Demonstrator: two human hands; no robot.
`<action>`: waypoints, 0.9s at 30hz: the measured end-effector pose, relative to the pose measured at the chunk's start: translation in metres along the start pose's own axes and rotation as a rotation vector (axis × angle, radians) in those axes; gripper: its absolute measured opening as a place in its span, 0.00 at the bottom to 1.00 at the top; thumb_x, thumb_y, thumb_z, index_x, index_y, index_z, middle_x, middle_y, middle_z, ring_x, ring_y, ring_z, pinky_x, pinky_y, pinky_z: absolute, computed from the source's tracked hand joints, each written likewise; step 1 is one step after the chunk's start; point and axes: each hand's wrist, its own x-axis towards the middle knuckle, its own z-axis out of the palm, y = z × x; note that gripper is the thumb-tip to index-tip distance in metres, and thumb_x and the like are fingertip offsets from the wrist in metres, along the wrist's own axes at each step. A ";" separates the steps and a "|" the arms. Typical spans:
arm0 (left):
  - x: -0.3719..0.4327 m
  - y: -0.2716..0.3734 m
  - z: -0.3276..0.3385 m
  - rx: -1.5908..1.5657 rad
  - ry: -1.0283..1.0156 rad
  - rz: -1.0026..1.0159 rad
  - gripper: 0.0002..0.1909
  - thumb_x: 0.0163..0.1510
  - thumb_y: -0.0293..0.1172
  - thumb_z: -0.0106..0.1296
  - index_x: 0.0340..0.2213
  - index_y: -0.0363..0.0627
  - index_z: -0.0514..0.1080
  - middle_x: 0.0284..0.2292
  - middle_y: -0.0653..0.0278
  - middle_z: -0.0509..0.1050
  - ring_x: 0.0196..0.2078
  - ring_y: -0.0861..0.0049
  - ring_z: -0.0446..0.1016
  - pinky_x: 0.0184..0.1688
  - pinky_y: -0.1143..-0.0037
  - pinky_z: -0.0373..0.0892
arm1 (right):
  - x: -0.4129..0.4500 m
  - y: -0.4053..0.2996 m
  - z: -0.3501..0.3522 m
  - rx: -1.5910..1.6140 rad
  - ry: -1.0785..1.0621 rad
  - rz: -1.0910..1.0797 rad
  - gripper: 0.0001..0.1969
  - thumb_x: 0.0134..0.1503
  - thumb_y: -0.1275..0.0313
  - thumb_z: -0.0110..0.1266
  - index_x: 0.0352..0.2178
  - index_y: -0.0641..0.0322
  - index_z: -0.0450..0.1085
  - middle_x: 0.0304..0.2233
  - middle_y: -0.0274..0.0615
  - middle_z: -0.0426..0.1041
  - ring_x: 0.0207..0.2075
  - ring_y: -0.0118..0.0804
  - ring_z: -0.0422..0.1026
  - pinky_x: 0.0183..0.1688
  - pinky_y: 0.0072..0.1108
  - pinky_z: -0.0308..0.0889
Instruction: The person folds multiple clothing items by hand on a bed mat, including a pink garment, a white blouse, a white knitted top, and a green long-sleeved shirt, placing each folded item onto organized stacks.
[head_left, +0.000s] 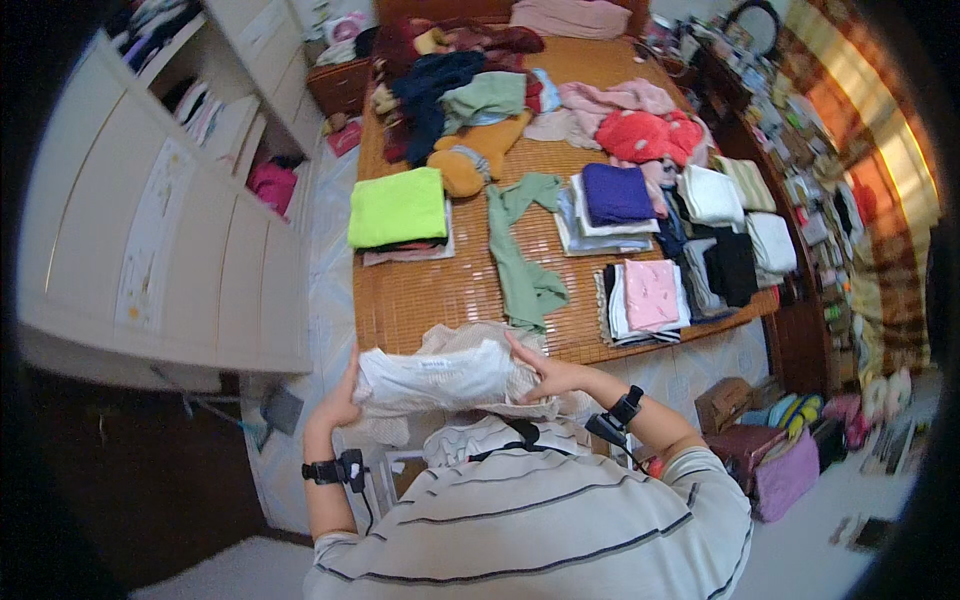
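Observation:
A pale beige and white garment (439, 379) is stretched between my hands at the near edge of the bed. Its white inner side faces up, with a small tag at the top edge. My left hand (339, 403) grips the left end, fingers pointing up. My right hand (553, 373) holds the right end, thumb and fingers spread around the cloth; some fingertips are hidden. Part of the fabric hangs in front of my striped shirt. Just beyond lies a crumpled green garment (517, 255), spread lengthwise on the bamboo mat (427, 292).
Folded stacks stand on the bed: one topped lime green (397, 206), one purple (619, 193), one pink (651, 294). Black folded cloth (731, 266) and white towels (711, 195) lie right. Loose clothes and an orange plush toy (469, 161) lie farther back. A wardrobe (180, 217) stands left.

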 end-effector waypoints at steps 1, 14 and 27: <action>-0.008 -0.003 -0.003 -0.012 0.022 -0.026 0.53 0.32 0.09 0.41 0.55 0.51 0.26 0.54 0.44 0.45 0.58 0.63 0.45 0.54 0.77 0.47 | 0.011 -0.007 -0.001 -0.003 -0.035 -0.009 0.58 0.34 0.75 0.60 0.55 0.53 0.21 0.58 0.53 0.29 0.58 0.41 0.39 0.57 0.22 0.39; -0.078 0.003 0.010 0.167 0.759 -0.077 0.46 0.37 0.14 0.37 0.55 0.51 0.31 0.51 0.43 0.52 0.51 0.51 0.56 0.47 0.69 0.59 | 0.084 -0.106 -0.023 -0.118 0.233 -0.426 0.53 0.37 0.77 0.58 0.56 0.57 0.25 0.57 0.52 0.34 0.58 0.44 0.41 0.57 0.25 0.39; -0.153 0.038 0.031 -0.337 0.407 -0.254 0.55 0.30 0.12 0.44 0.55 0.54 0.26 0.56 0.50 0.41 0.58 0.65 0.43 0.53 0.78 0.48 | 0.035 -0.067 -0.001 0.204 -0.255 -0.192 0.58 0.35 0.83 0.58 0.55 0.51 0.19 0.58 0.42 0.19 0.59 0.36 0.33 0.56 0.23 0.39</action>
